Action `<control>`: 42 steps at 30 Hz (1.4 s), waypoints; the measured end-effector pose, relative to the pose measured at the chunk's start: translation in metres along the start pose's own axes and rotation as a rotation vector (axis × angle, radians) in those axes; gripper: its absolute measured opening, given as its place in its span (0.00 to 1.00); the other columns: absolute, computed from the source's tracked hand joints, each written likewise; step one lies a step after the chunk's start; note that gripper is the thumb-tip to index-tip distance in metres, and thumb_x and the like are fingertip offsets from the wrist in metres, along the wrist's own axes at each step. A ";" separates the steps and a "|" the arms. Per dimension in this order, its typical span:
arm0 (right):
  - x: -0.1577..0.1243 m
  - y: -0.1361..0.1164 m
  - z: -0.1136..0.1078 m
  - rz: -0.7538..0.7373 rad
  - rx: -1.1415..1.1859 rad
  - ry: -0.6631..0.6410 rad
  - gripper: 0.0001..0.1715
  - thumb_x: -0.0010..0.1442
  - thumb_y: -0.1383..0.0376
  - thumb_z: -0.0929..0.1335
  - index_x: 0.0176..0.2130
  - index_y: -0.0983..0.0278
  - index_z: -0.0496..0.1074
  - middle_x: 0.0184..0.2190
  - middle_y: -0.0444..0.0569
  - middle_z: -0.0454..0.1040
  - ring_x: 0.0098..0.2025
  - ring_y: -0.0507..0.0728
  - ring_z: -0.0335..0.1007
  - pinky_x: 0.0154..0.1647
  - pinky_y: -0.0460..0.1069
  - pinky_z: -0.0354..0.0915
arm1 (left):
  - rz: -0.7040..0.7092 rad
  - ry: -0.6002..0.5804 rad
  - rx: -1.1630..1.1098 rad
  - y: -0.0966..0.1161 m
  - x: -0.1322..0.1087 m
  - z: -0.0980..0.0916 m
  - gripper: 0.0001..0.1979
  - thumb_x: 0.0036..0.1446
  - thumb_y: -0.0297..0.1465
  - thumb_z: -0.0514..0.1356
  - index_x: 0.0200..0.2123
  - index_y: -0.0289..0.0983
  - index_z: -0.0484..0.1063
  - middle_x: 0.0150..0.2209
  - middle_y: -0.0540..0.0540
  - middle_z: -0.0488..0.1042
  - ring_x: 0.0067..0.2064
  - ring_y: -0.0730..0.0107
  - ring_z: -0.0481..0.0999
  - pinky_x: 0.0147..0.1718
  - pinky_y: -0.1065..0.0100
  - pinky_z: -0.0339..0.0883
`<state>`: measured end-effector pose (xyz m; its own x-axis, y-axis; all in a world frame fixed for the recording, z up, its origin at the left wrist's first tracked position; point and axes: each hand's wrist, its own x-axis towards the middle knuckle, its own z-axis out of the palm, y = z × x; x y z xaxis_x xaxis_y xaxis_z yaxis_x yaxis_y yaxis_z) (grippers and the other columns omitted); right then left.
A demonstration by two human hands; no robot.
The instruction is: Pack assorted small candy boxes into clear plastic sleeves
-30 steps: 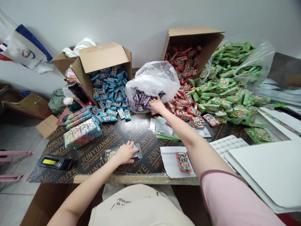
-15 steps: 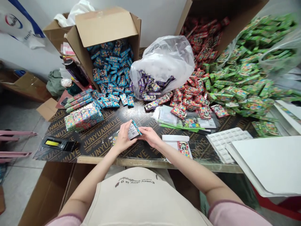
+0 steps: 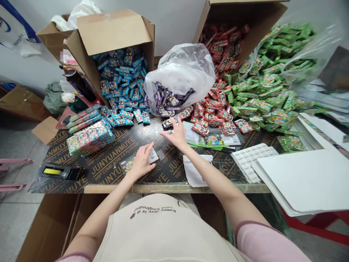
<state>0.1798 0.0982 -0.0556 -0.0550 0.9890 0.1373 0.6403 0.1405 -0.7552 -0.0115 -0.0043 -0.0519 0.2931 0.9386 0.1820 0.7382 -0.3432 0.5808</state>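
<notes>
My left hand (image 3: 142, 162) lies low over a clear printed bag (image 3: 127, 166) on the table, thumb and fingers apart. A white barcode label (image 3: 153, 155) shows just beyond its fingertips; what is under the palm is hidden. Further forward, my right hand (image 3: 177, 135) is spread open, its fingertips close to a purple candy-like packet (image 3: 167, 123) at the front of the purple pile (image 3: 171, 100). Whether they touch it I cannot tell. Shiny clear plastic (image 3: 148, 131) lies left of this hand. A white pouch-like piece (image 3: 195, 174) is partly covered by my right forearm.
Blue packets (image 3: 128, 83) spill from a carton (image 3: 114, 32). Red packets (image 3: 207, 109) and green packets (image 3: 264, 98) heap to the right. Wrapped bundles (image 3: 91, 136) and a black tape dispenser (image 3: 60, 171) sit left; white sheets (image 3: 302, 178) jut over the right edge.
Both hands held a blue-edged packet together with a barcode label. Now they are apart: my right hand has moved forward and opened, and my left has lowered and loosened. The view has shifted slightly.
</notes>
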 end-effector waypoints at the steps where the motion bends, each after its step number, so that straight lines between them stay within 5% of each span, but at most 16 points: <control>1: 0.017 0.006 -0.004 -0.059 -0.193 0.064 0.43 0.48 0.50 0.74 0.59 0.64 0.65 0.60 0.63 0.63 0.61 0.72 0.57 0.56 0.65 0.58 | -0.006 -0.064 0.022 -0.001 -0.001 0.002 0.49 0.45 0.27 0.65 0.67 0.43 0.44 0.59 0.39 0.61 0.58 0.51 0.62 0.57 0.51 0.58; 4: 0.060 0.022 -0.013 -0.200 -0.555 -0.008 0.38 0.53 0.58 0.72 0.60 0.66 0.63 0.63 0.65 0.58 0.62 0.74 0.53 0.55 0.66 0.55 | -0.034 -0.250 0.069 -0.006 -0.004 0.009 0.46 0.42 0.27 0.67 0.65 0.41 0.53 0.58 0.38 0.64 0.57 0.51 0.64 0.57 0.51 0.58; 7: 0.070 0.026 -0.014 -0.304 -0.603 -0.135 0.19 0.59 0.68 0.64 0.49 0.70 0.72 0.50 0.64 0.72 0.50 0.68 0.65 0.51 0.60 0.60 | -0.129 -0.183 -0.040 -0.008 -0.002 0.012 0.43 0.39 0.35 0.71 0.60 0.39 0.62 0.56 0.37 0.67 0.58 0.48 0.64 0.58 0.49 0.56; 10: 0.038 0.010 -0.005 -0.438 -0.507 -0.087 0.17 0.62 0.70 0.61 0.48 0.69 0.72 0.43 0.60 0.75 0.45 0.64 0.67 0.48 0.56 0.62 | -0.358 0.095 -0.438 -0.002 0.009 0.011 0.35 0.42 0.43 0.70 0.53 0.37 0.70 0.51 0.38 0.72 0.54 0.52 0.69 0.55 0.53 0.60; 13: -0.018 -0.015 0.003 -0.589 -0.427 -0.125 0.17 0.63 0.67 0.61 0.49 0.68 0.72 0.38 0.58 0.75 0.40 0.63 0.68 0.44 0.56 0.65 | -0.598 0.260 -1.004 0.008 0.025 0.009 0.25 0.49 0.46 0.64 0.44 0.34 0.74 0.40 0.42 0.77 0.41 0.63 0.76 0.42 0.64 0.69; 15: -0.049 -0.027 0.001 -0.633 -0.346 -0.179 0.19 0.63 0.61 0.64 0.50 0.68 0.71 0.39 0.59 0.74 0.42 0.64 0.68 0.44 0.57 0.65 | -0.685 0.272 -1.229 0.012 0.031 0.006 0.20 0.47 0.44 0.64 0.36 0.33 0.75 0.32 0.46 0.77 0.32 0.70 0.75 0.33 0.70 0.68; 20: -0.074 -0.031 -0.025 -0.629 -0.045 -0.279 0.44 0.53 0.51 0.72 0.63 0.60 0.58 0.63 0.60 0.56 0.63 0.69 0.55 0.60 0.64 0.57 | -0.791 0.083 -1.320 0.017 0.026 -0.006 0.12 0.38 0.36 0.66 0.24 0.32 0.73 0.21 0.51 0.72 0.22 0.75 0.69 0.24 0.73 0.64; 26: -0.075 -0.022 -0.034 -0.568 0.121 -0.333 0.45 0.50 0.59 0.73 0.63 0.58 0.58 0.57 0.56 0.64 0.59 0.65 0.61 0.60 0.62 0.59 | -0.636 -0.103 -1.111 0.019 0.015 -0.007 0.19 0.48 0.44 0.62 0.31 0.32 0.75 0.29 0.44 0.76 0.30 0.68 0.74 0.32 0.67 0.68; 29: -0.074 -0.005 -0.030 -0.529 0.113 -0.252 0.44 0.49 0.60 0.74 0.62 0.58 0.59 0.54 0.54 0.67 0.56 0.65 0.64 0.58 0.62 0.61 | -0.425 -0.076 -0.652 0.008 0.004 -0.011 0.26 0.50 0.47 0.62 0.46 0.34 0.75 0.46 0.38 0.75 0.48 0.55 0.73 0.48 0.57 0.65; 31: -0.073 0.010 -0.026 -0.516 0.050 -0.217 0.45 0.48 0.59 0.74 0.62 0.59 0.59 0.53 0.55 0.68 0.54 0.66 0.64 0.56 0.63 0.62 | -0.236 -0.115 -0.226 -0.002 -0.007 -0.011 0.41 0.41 0.46 0.68 0.58 0.37 0.66 0.57 0.36 0.67 0.59 0.46 0.64 0.57 0.50 0.56; 34: -0.074 0.027 -0.018 -0.512 -0.044 -0.241 0.43 0.50 0.58 0.74 0.61 0.62 0.59 0.53 0.58 0.69 0.54 0.68 0.64 0.55 0.64 0.62 | -0.105 -0.248 0.131 -0.015 -0.023 -0.005 0.58 0.34 0.41 0.73 0.67 0.38 0.49 0.57 0.34 0.64 0.58 0.43 0.62 0.56 0.47 0.56; 42: -0.081 0.032 -0.007 -0.617 0.049 -0.468 0.41 0.52 0.57 0.74 0.60 0.62 0.60 0.54 0.57 0.69 0.56 0.66 0.65 0.56 0.63 0.62 | 0.024 -0.220 0.032 -0.027 -0.029 -0.001 0.61 0.42 0.32 0.69 0.69 0.41 0.29 0.53 0.39 0.65 0.53 0.51 0.66 0.54 0.52 0.60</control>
<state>0.2097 0.0223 -0.0863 -0.7154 0.6464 0.2651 0.3550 0.6632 -0.6589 -0.0407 -0.0217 -0.0724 0.4334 0.9011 0.0157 0.7474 -0.3691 0.5524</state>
